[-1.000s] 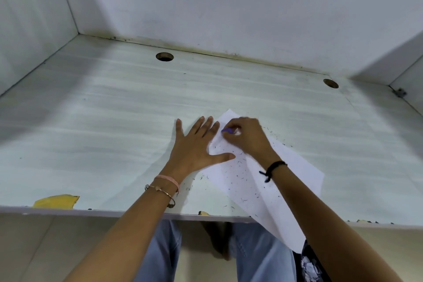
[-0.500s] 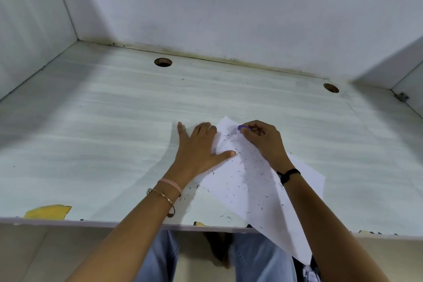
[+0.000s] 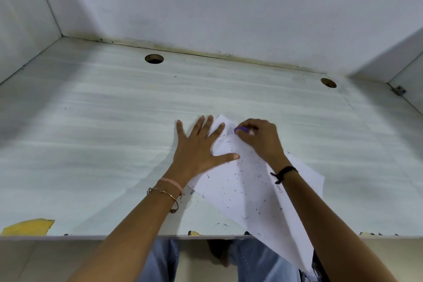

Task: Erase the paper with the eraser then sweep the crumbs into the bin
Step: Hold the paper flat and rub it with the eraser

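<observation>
There is one sheet of white paper [image 3: 242, 190], lying askew on the table [image 3: 91, 144] with its near corner hanging past the table's front edge. One small purple eraser [image 3: 240, 130] is pinched in the curled fingertips of the right hand [image 3: 261, 137], which presses it onto the paper just short of the sheet's far corner. The left hand [image 3: 196, 149] lies flat beside the right one with its fingers straight and spread, the thumb and forefinger on the paper's left edge and the rest on the bare table. Dark crumbs [image 3: 238, 176], too many to count, speckle the sheet between the two hands and nearer the person, and a few lie on the table below the left wrist. That wrist wears two bands, one pink [image 3: 171, 184] and one thin metal bangle [image 3: 164, 193]; the right wrist wears one black band [image 3: 285, 171]. Two round holes [image 3: 154, 58] [image 3: 328, 82] sit well beyond the hands. Compared with a second ago, the eraser has moved away from the left fingertips toward the far corner, while the left hand stays planted.
</observation>
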Tool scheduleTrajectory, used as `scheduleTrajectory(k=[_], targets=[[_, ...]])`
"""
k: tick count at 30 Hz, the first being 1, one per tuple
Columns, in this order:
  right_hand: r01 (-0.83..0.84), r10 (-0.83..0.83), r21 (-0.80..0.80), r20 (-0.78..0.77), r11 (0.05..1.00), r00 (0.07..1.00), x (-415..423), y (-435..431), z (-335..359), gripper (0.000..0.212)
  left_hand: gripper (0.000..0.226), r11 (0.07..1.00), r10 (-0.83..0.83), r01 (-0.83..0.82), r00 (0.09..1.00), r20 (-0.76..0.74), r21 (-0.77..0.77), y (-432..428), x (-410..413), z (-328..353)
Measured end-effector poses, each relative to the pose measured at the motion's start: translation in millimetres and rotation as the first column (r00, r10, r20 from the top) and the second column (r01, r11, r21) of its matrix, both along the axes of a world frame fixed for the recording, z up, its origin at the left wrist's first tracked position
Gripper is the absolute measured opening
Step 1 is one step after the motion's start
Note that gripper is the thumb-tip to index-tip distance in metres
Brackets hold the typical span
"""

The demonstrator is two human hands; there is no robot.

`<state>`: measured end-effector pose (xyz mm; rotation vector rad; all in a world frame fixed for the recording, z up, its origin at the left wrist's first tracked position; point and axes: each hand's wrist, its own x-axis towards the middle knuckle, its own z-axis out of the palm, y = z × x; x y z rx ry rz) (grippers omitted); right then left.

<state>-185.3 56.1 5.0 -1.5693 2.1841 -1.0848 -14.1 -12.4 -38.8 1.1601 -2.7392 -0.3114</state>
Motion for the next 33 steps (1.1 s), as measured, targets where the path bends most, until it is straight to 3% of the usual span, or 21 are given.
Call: scheduleTrajectory(k=[3,7,12,17,22,26,31,33], targets=[[0.108,-0.108,0.003,0.011,0.994,0.994,-3,-5,3,0.003,0.099,1.0,0.003,-0.003,1.0,-0.004,0.0,0,-1,-1],[-0.091,0.1,0.063,-0.155,0.994,0.983,30,0,-3,0.004,0.098,1.0,0.002,-0.002,1.0,0.002,-0.004,-1,-2,-3],[0.125,-0.121,0.055,-0.072,0.991,0.99,-3,-8,7,0.007,0.099,1.0,0.008,-0.008,1.0,0.007,-0.005,-1,-1,-2],[-0.091,0.112,0.125,-0.166,0.988,0.98,30,1,4,0.005,0.099,1.0,-0.001,0.001,1.0,-0.004,-0.022,-2,-2,-3],[0.131,-0.116,0.105,-0.14,0.986,0.983,2,-13,11,0.007,0.098,1.0,0.001,-0.001,1.0,0.007,0.005,-1,-1,-2],[-0.093,0.134,0.191,-0.212,0.977,0.968,37,-6,8,0.005,0.101,0.999,-0.006,0.006,1.0,0.011,-0.043,-3,-2,-5],[0.157,-0.132,0.151,-0.159,0.976,0.978,-8,-13,14,0.008,0.099,1.0,0.004,-0.004,1.0,0.007,-0.005,-1,-1,-2],[0.084,-0.046,0.157,-0.235,0.984,0.971,5,-14,15,0.008,0.1,1.0,0.002,-0.002,1.0,0.004,-0.009,-2,-2,-3]])
